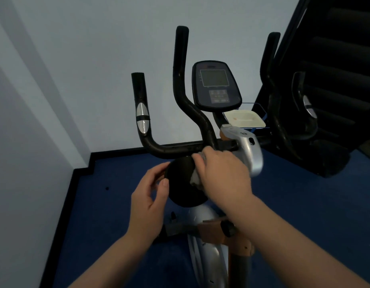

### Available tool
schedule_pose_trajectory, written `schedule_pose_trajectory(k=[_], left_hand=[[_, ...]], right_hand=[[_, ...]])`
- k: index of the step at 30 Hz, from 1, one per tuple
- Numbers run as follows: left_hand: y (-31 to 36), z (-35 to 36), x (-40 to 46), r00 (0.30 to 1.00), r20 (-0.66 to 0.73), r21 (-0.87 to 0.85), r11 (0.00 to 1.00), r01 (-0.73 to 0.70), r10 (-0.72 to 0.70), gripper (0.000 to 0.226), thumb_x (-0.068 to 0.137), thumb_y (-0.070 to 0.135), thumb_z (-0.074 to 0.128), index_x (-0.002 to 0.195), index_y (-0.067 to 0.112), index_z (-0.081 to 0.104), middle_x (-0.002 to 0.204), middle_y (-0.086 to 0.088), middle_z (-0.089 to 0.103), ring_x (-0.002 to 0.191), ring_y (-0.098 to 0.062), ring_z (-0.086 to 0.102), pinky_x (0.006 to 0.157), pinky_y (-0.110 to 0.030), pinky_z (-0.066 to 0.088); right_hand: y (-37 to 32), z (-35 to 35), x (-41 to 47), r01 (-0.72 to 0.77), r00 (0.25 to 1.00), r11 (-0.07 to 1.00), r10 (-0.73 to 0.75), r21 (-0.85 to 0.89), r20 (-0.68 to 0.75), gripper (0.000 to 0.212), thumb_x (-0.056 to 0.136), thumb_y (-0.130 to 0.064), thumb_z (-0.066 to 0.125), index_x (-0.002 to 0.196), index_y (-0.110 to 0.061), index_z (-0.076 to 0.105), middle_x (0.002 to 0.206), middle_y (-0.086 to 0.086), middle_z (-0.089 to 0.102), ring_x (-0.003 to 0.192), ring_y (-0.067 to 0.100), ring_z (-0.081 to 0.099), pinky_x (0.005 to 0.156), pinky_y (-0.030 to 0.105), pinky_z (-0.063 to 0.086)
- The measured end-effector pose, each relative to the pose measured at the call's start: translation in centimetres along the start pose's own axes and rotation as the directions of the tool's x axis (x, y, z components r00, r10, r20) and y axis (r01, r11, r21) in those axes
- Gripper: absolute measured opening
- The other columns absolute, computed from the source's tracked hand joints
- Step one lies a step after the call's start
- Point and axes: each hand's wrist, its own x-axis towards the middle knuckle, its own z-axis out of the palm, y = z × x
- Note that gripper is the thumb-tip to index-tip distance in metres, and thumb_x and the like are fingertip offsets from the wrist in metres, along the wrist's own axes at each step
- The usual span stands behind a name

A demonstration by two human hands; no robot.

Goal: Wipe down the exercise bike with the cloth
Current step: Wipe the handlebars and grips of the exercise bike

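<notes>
The exercise bike [247, 150] stands before me, with black handlebars [181, 84], a dark console [216, 86] and a silver frame. A round black knob [184, 183] sits below the handlebar crossbar. My left hand [150, 196] curls its fingers and thumb round the knob's left edge. My right hand [219, 173] holds a crumpled grey cloth [195, 179] against the knob's right side; most of the cloth is hidden under the fingers.
A white tray [245, 119] sits below the console. Dark blue carpet [109, 215] covers the floor, and pale walls [76, 80] meet in a corner at left. A black staircase-like structure [335, 80] rises at right. An orange seat post clamp [221, 231] is below.
</notes>
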Motion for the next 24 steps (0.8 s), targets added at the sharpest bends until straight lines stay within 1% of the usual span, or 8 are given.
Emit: schedule_pose_trajectory(k=[3,7,9,11,15,19,22,24], left_hand=[[0.2,0.3,-0.1,0.999,-0.031,0.015,1.000,-0.006,0.006,0.030,0.093,0.035,0.044,0.119,0.032,0.059,0.112,0.017,0.065,0.107,-0.006,0.061,0.086,-0.015,0.048],[0.3,0.3,-0.1,1.000,-0.021,0.012,1.000,-0.007,0.007,0.029,0.093,0.034,0.044,0.119,0.034,0.059,0.113,0.018,0.065,0.109,-0.005,0.061,0.086,-0.012,0.046],[0.3,0.2,-0.1,1.000,-0.021,0.012,1.000,-0.004,0.005,0.029,0.093,0.034,0.045,0.118,0.035,0.059,0.113,0.018,0.065,0.109,-0.005,0.061,0.087,-0.012,0.047],[0.3,0.3,-0.1,0.999,-0.033,0.015,1.000,-0.004,0.005,0.029,0.092,0.034,0.045,0.118,0.034,0.059,0.113,0.018,0.065,0.108,-0.005,0.061,0.087,-0.013,0.047],[0.3,0.6,-0.3,0.998,-0.068,0.018,1.000,-0.008,0.010,0.029,0.093,0.033,0.044,0.118,0.032,0.059,0.113,0.017,0.065,0.109,-0.006,0.061,0.085,-0.012,0.046],[0.5,0.6,-0.4,0.999,-0.053,0.007,1.000,-0.001,0.002,0.028,0.094,0.033,0.044,0.118,0.033,0.059,0.112,0.018,0.065,0.107,-0.003,0.061,0.084,-0.010,0.047],[0.5,0.6,-0.3,0.998,-0.061,-0.004,1.000,0.004,-0.004,0.029,0.094,0.034,0.045,0.118,0.033,0.060,0.113,0.016,0.066,0.108,-0.005,0.061,0.085,-0.012,0.047],[0.4,0.8,-0.3,0.997,-0.078,-0.001,1.000,0.010,-0.010,0.030,0.093,0.034,0.044,0.118,0.030,0.060,0.113,0.016,0.066,0.108,-0.006,0.061,0.085,-0.013,0.048]], right_hand=[[-0.9,0.4,0.5,0.057,0.997,0.998,-0.059,-0.042,-0.047,0.036,0.103,-0.041,0.023,0.108,-0.020,0.052,0.094,-0.001,0.061,0.084,0.019,0.050,0.064,0.030,0.030],[0.9,0.8,-2.8,0.108,0.993,0.990,-0.103,0.091,-0.056,0.044,0.097,-0.040,0.032,0.133,-0.021,0.049,0.096,0.004,0.059,0.088,0.021,0.052,0.067,0.032,0.044],[1.3,1.1,-3.1,0.140,0.984,0.982,-0.125,0.123,-0.124,0.041,0.095,-0.033,0.046,0.130,-0.016,0.055,0.093,0.008,0.059,0.084,0.024,0.054,0.063,0.036,0.049],[0.5,1.1,-1.8,0.152,0.979,0.979,-0.131,0.135,-0.156,0.033,0.095,-0.026,0.053,0.125,-0.015,0.059,0.099,0.008,0.057,0.089,0.025,0.053,0.069,0.036,0.046],[-0.6,1.0,-0.2,0.181,0.981,0.977,-0.170,0.112,-0.096,0.027,0.099,-0.029,0.046,0.124,-0.025,0.056,0.111,0.002,0.051,0.100,0.020,0.044,0.079,0.033,0.034],[2.3,0.9,-3.1,0.260,0.961,0.910,-0.211,0.324,-0.178,0.027,0.095,-0.025,0.055,0.119,-0.019,0.064,0.106,0.006,0.055,0.095,0.023,0.052,0.076,0.038,0.049],[2.2,0.8,-2.4,0.296,0.950,0.904,-0.247,0.308,-0.190,0.026,0.093,-0.022,0.058,0.116,-0.017,0.069,0.104,0.008,0.060,0.091,0.026,0.054,0.073,0.040,0.049],[0.8,0.7,-0.7,0.277,0.959,0.914,-0.242,0.297,-0.149,0.029,0.094,-0.020,0.059,0.122,-0.020,0.067,0.109,0.006,0.062,0.096,0.026,0.053,0.080,0.040,0.044]])
